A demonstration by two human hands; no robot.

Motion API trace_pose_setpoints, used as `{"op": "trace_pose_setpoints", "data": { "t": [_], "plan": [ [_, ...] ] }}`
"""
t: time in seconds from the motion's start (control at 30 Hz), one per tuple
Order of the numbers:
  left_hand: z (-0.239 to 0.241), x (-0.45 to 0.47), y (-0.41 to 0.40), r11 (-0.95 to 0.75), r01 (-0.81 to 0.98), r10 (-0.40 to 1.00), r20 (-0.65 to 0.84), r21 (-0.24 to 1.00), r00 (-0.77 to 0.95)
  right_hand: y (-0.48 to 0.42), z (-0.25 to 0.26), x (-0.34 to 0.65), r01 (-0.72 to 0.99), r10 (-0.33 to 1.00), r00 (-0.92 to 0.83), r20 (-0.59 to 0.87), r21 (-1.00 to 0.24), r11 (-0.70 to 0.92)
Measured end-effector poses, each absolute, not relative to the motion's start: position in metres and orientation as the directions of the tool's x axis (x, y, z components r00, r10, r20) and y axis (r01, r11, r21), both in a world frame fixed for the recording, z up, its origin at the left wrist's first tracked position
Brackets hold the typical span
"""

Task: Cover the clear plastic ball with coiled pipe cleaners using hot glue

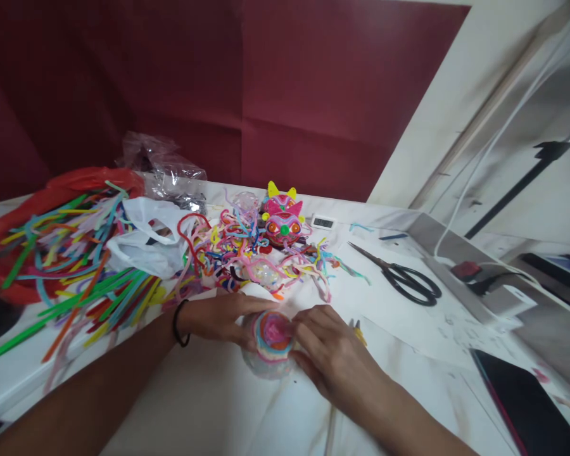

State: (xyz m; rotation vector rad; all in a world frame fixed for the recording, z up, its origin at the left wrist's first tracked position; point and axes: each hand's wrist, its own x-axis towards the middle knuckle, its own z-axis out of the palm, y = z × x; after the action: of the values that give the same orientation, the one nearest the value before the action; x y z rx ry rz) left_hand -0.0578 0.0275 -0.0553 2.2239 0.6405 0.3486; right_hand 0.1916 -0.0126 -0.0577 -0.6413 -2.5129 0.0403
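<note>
A clear rounded plastic piece (266,366) rests low over the table, with coloured rings of pipe cleaner (275,332) in pink, orange, blue and cream on its upper face. My left hand (223,320), a black band at its wrist, grips the clear piece from the left with thumb and fingers. From the right, my right hand (320,345) has its fingers bent and pressed against the pink centre and the ring edge. Whether a loose strand lies between those fingertips is hidden. Behind the hands lies a tangle of pipe cleaner scraps (247,253).
A colourful animal-head figure (284,225) stands behind the scraps. Black-handled scissors (399,275) lie right, a dark phone-like slab (522,399) nearer. Bundled pipe cleaners (76,247) and a white plastic bag (147,237) fill the left. A small digital display (323,221) sits at the back.
</note>
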Motion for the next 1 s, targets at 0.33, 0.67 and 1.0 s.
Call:
{"op": "trace_pose_setpoints", "data": {
  "t": [0.33,0.67,1.0],
  "plan": [
    [-0.056,-0.053,0.024,-0.573,0.309,0.549,0.076,0.759,0.832,-0.013,-0.054,0.191,0.433,0.449,-0.731,0.514,-0.159,0.887],
    [-0.050,-0.034,0.000,-0.602,0.489,0.659,0.048,0.631,0.750,-0.012,-0.052,0.191,0.424,0.407,-0.727,0.554,-0.105,0.900],
    [-0.055,-0.021,-0.007,-0.620,0.599,0.726,0.081,0.507,0.683,-0.010,-0.050,0.193,0.427,0.410,-0.745,0.526,-0.096,0.899]
  ]
}}
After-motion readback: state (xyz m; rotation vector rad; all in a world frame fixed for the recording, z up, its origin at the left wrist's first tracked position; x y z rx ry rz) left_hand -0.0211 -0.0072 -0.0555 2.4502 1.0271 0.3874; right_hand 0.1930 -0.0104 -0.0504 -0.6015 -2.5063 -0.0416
